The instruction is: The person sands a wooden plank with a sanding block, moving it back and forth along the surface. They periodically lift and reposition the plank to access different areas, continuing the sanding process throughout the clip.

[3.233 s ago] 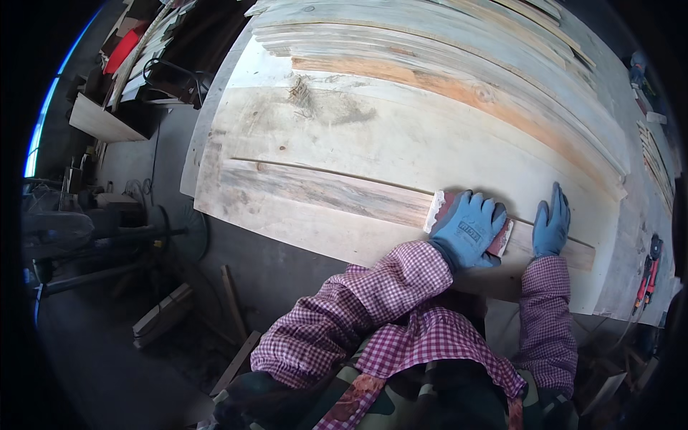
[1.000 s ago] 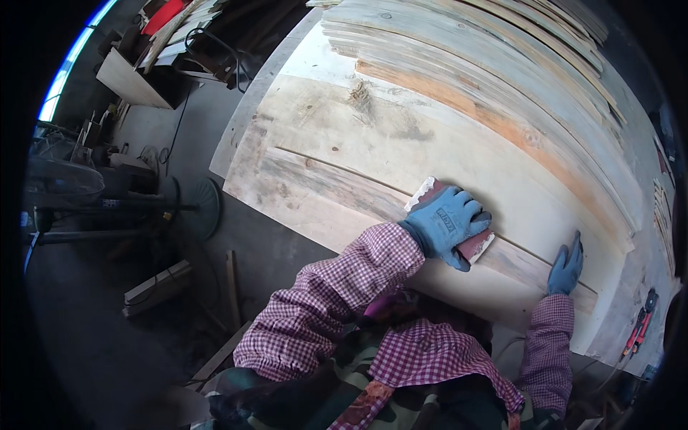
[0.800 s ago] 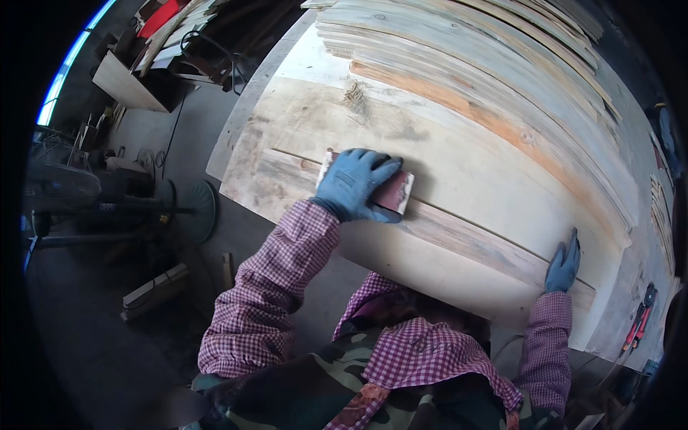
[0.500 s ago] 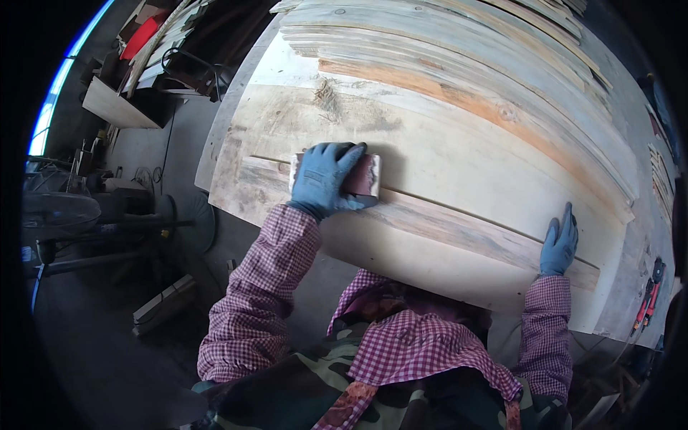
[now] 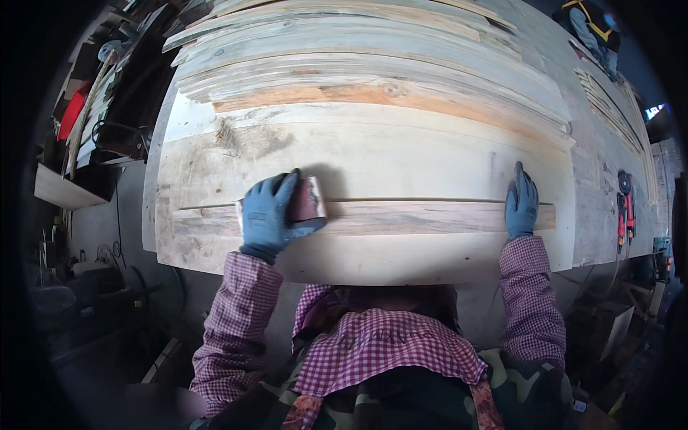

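My left hand (image 5: pixel 266 216), in a blue glove, is closed round a sanding block (image 5: pixel 309 201) with a dark reddish face and pale, worn edges. The block rests on the left part of a long, narrow wooden board (image 5: pixel 408 218) with grey streaks in its grain. Near the right end of that board, my right hand (image 5: pixel 522 204), gloved in the same blue, lies flat across it with the fingers stretched out. Beneath the board is a wide, pale wooden sheet (image 5: pixel 373 261) with stains at its left. The block's underside is hidden.
Stacked thin planks (image 5: pixel 373 68) cover the far side of the table. Red-handled pliers (image 5: pixel 626 208) lie at the right, below more strips (image 5: pixel 609 107). Another person (image 5: pixel 595 29) is at the far right. Wood scraps and a red item (image 5: pixel 73 111) stand at the left.
The whole view has turned, so the board now runs level across it and the other person shows at the far right. Both hands keep nearly the same places on the board.
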Available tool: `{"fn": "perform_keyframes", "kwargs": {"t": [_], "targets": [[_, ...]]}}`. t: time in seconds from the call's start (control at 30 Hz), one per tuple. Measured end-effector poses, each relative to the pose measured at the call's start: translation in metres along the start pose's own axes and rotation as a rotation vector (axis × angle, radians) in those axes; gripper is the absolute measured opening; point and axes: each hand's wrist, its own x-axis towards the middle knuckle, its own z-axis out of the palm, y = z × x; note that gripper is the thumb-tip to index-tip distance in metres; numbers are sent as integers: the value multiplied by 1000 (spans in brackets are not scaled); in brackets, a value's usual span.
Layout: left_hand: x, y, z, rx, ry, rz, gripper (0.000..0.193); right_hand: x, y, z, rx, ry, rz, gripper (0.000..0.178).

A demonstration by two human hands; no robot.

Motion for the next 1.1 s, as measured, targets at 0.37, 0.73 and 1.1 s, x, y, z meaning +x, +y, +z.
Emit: {"fn": "perform_keyframes", "kwargs": {"t": [0.37, 0.73, 1.1], "targets": [[45, 133, 50, -38, -5, 154, 95, -24, 34, 2, -117, 40, 165, 50], [69, 201, 60, -81, -305, 314, 102, -22, 59, -13, -24, -164, -72, 59], [-47, -72, -31, 237, 86, -566, 92, -17, -103, -30, 182, -447, -442, 86]]}}
